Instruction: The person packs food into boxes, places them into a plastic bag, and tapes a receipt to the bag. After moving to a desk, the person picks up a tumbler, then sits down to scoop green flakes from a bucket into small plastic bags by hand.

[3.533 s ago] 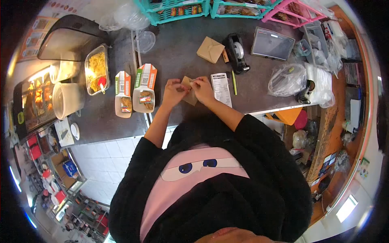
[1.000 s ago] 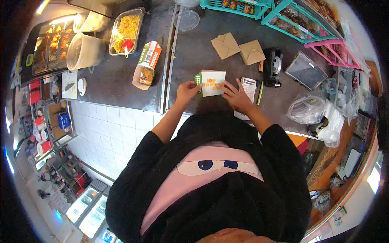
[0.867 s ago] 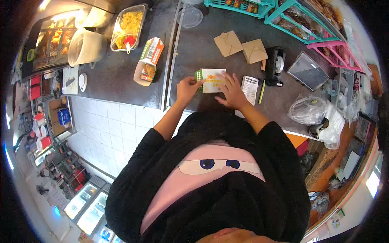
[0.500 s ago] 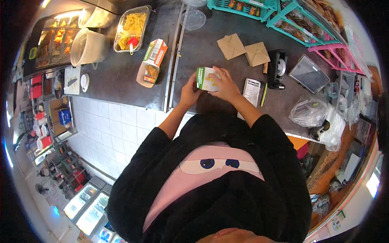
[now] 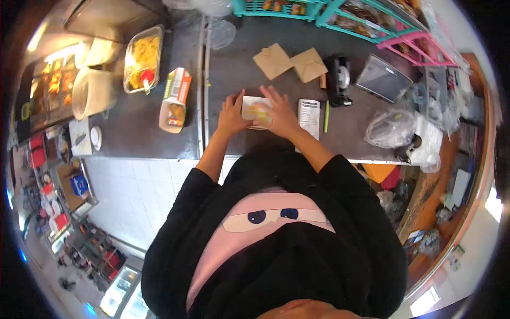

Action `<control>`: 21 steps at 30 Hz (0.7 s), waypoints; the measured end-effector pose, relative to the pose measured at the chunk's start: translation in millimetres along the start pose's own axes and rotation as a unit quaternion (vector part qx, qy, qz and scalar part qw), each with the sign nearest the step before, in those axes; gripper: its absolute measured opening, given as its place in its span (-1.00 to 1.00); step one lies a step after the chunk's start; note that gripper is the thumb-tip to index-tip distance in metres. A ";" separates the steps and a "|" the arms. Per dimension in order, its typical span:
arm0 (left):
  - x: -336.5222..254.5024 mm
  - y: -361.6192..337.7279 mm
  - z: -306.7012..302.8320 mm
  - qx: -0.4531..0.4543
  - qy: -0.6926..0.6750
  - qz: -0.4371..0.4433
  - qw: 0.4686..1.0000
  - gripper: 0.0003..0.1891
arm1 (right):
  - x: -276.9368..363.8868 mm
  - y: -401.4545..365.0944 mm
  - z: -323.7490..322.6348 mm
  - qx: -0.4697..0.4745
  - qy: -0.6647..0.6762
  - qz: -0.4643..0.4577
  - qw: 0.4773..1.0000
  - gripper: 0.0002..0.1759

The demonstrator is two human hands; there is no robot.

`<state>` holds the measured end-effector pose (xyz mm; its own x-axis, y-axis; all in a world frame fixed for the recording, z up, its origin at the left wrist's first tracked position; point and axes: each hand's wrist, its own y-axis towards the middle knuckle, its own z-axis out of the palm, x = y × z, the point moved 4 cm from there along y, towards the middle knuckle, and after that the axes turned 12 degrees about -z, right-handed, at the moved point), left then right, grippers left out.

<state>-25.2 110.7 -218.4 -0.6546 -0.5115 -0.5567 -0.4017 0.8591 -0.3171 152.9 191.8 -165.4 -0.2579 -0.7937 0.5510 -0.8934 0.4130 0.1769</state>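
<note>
A small white box with yellow print (image 5: 257,109) lies on the dark counter (image 5: 239,64) in front of me. At its left side is my left hand (image 5: 231,114), its fingers wrapped against the edge. My right hand (image 5: 278,114) lies over its right part with the fingers spread on the top. Both hands hold the box between them. The box's underside and my thumbs are partly hidden. Just right of my right hand lies a printed paper slip (image 5: 308,118) beside a green pen (image 5: 326,117).
Two brown boxes (image 5: 273,61) and a black tape dispenser (image 5: 338,80) lie farther back. An open food carton (image 5: 172,116) and a tray of yellow food (image 5: 143,56) sit left of the counter seam. Plastic bags (image 5: 391,128) are at the right, teal baskets (image 5: 350,27) at the back.
The view has shifted, so the counter items appear farther left. The box has been turned or tipped; its green checkered side no longer shows. My right fingers are spread wider over it.
</note>
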 end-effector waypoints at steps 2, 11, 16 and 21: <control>-15.2 -0.9 -8.7 0.010 0.023 -0.009 1.000 0.02 | -27.6 -21.0 -45.0 -0.187 -0.063 0.077 0.977 -0.41; -35.2 -13.5 0.9 0.155 -0.295 -0.051 0.941 -0.13 | -156.3 -129.8 -131.2 -0.268 0.407 0.620 0.615 -0.32; -53.0 -4.9 5.7 0.136 -0.402 -0.161 0.891 -0.11 | -182.9 -169.5 -87.3 -0.381 0.494 0.512 0.590 -0.49; -63.2 -11.7 9.5 0.175 -0.516 -0.254 0.799 -0.16 | -158.1 -213.1 -46.9 -0.457 0.278 0.388 0.751 -0.59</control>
<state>27.0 133.2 -186.8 0.4858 -0.6646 -0.5677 -0.1254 0.5897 -0.7978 401.3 250.2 -251.9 -0.1507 0.0489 0.9874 0.1371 0.9902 -0.0281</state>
